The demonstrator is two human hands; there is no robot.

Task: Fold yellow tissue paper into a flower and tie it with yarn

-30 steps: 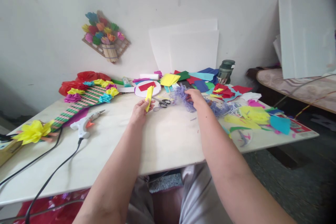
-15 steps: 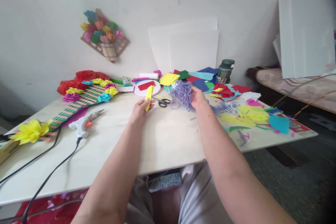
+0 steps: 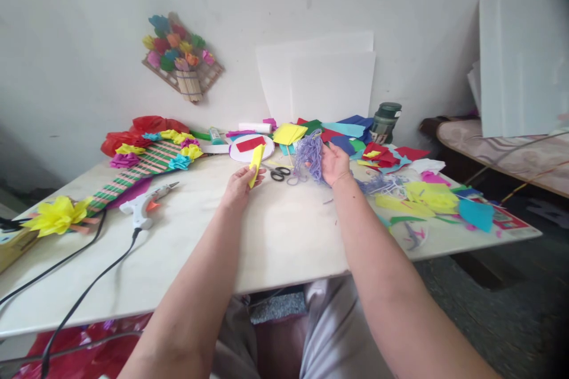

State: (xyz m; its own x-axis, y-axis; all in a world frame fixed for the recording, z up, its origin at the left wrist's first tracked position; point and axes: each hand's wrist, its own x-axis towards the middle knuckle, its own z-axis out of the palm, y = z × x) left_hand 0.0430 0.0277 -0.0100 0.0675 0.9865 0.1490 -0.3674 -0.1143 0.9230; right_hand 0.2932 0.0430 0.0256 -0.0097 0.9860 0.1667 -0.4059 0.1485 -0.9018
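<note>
My left hand (image 3: 242,182) is closed on a folded strip of yellow crepe paper (image 3: 256,164), held upright above the table. My right hand (image 3: 334,163) grips a loose tangle of purple yarn (image 3: 310,154), which hangs from its fingers; some fingertips are hidden by the strands. Between the hands, black-handled scissors (image 3: 279,173) lie on the table. Just behind the yellow strip is a white oval card (image 3: 240,154) bearing a red paper piece (image 3: 250,144).
A white glue gun (image 3: 144,204) with its cord lies at left, beside a guitar-shaped craft (image 3: 128,174) with paper flowers. Coloured paper (image 3: 291,134) is piled at the back near a dark jar (image 3: 386,122). Yellow paper scraps (image 3: 431,197) and white strands spread at right.
My right hand has turned so that more of its palm shows, and the yarn hangs in a narrower bunch. My left hand keeps the yellow strip; the view has shifted slightly.
</note>
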